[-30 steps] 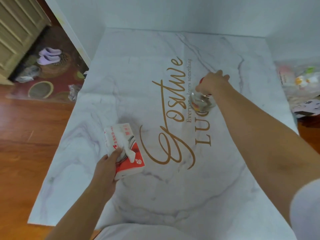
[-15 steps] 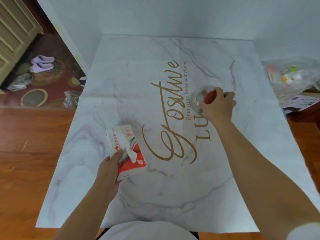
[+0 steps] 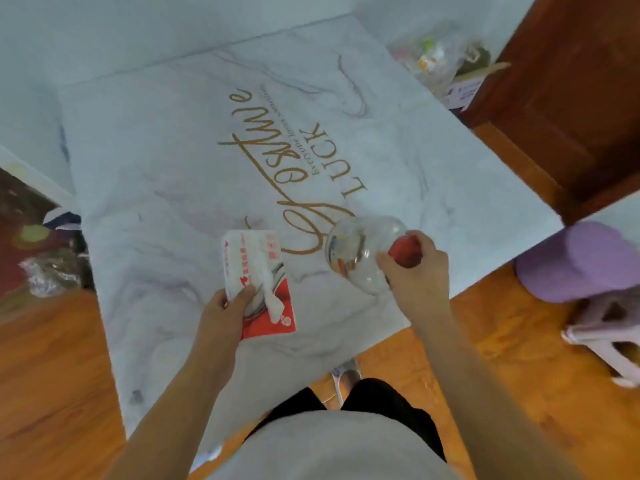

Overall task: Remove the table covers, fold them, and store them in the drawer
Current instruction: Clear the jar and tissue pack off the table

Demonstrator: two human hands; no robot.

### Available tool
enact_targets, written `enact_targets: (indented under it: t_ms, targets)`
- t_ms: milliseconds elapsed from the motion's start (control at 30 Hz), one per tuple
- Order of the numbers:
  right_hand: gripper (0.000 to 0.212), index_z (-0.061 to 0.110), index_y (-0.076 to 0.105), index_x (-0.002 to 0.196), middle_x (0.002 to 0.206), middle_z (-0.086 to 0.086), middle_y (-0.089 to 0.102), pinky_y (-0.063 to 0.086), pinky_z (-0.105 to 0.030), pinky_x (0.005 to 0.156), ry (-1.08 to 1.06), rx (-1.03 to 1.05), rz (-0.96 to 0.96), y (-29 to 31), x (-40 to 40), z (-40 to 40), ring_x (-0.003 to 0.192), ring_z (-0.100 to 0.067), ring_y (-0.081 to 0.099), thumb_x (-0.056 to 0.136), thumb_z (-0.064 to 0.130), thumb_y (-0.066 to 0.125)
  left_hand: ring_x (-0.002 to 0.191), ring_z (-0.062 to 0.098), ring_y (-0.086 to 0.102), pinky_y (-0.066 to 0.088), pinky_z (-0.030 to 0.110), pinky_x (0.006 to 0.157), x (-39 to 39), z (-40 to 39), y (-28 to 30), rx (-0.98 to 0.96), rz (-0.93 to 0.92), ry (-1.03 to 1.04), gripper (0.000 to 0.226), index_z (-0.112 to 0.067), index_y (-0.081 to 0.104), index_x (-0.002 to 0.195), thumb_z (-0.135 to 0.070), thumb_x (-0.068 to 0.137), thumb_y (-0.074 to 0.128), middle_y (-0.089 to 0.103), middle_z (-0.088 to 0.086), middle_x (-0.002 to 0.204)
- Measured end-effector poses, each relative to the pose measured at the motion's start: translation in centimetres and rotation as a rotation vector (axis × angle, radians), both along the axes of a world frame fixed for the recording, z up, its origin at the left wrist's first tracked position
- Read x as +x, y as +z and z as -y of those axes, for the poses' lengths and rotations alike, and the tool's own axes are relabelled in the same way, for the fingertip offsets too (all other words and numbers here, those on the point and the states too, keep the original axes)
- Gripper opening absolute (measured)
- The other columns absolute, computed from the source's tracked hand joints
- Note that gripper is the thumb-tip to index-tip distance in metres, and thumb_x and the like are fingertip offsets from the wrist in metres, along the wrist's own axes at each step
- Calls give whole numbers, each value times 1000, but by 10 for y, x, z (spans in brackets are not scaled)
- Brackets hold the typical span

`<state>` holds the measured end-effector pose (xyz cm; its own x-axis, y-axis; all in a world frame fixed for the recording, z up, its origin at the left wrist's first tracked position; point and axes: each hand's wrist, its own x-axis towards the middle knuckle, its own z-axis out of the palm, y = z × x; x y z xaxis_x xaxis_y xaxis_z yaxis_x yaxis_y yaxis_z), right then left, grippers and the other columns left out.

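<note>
While both hands are loaded, risks run as follows, largest item first:

1. Table cover (image 3: 173, 161), marble print w/ gold lettering: lies spread flat across the tabletop, far edge along the wall, near edge overhanging toward the person. Not yet lifted or folded. Risk: if pulled before everything is off it, it drags; its sheen suggests a slick sheet, so it could slide off the near edge unevenly.

2. Purple stool (image 3: 581, 261), off the tabletop's right corner, on the wood floor. Risk: trip or knock if the person steps right w/ arms full.

3. Clear jar (image 3: 360, 251) w/ red lid (image 3: 403, 252): tilted on its side above the near-right part of the tabletop; right hand (image 3: 417, 271) wraps the lid end only. Risk: heavy end unsupported; the grip may slip or the lid loosen, so the jar drops onto the cover or floor. Contents too blurred to tell.

4. Tissue pack (image 3: 258, 282), red/white: near the tabletop's near edge; left hand (image 3: 225, 313) pinches one end, thumb on top. Whether it is lifted clear of the cover, cannot tell. Risk: soft pack sags; the loose tissue sticking out may pull free.
</note>
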<state>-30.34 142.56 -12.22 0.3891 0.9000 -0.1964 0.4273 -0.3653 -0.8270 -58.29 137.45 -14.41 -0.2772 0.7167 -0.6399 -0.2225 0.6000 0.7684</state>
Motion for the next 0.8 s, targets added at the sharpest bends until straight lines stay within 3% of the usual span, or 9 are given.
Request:
enact_targets:
  t_ms: [133,233,300,433,500,567,700,800]
  targets:
    - [68,32,56,127,117,-6,56,57,-33,84,-191,1,77,14,2,99,97,-17,59,66,54,75,94,30,76,60,49,87,4,27,0,-1,32,-257,33,-16,64,125,-27,94,70,77,8,109]
    - [66,29,55,135,118,-5,50,45,-27,92,-280,-11,132,26,9,170,102,-12,46,74,40,79,96,28,76,59,50,91,21,58,11,16,45,-401,41,-20,64,125,-33,87,72,77,7,111]
    - [69,28,53,137,116,-7,51,42,-26,94,-332,-5,159,35,17,213,102,-9,40,74,39,79,91,25,77,60,49,88,35,81,19,20,30,-495,35,-25,65,122,-36,90,70,78,2,105]
    - [76,33,54,135,112,-4,54,39,-23,91,-411,8,219,49,38,298,100,-5,37,63,55,70,90,24,77,61,49,87,74,129,32,14,-24,-733,49,-28,63,126,-50,83,72,78,1,105]
    - [81,36,53,134,113,-1,53,44,-29,96,-469,11,247,56,52,346,104,-9,40,59,63,64,89,23,77,61,47,85,101,153,39,45,-55,-857,39,-32,62,125,-49,91,69,78,0,106]
    - [79,39,51,132,114,1,52,46,-30,93,-531,16,287,63,70,401,107,-13,42,60,65,66,91,22,77,61,48,87,136,184,47,77,-77,-966,34,-34,61,123,-50,94,66,77,0,108]
    - [74,45,44,133,121,7,47,41,-17,76,-674,-27,324,66,105,542,110,-14,42,66,59,72,96,22,73,60,40,80,216,279,62,141,-90,-1149,32,-34,58,125,-47,96,64,73,-1,108]
    - [78,42,43,136,123,8,44,46,-23,80,-781,-60,317,67,125,651,111,-15,45,67,62,74,94,22,74,60,39,76,267,365,64,141,-36,-1251,33,-31,59,125,-46,96,65,74,-1,107]
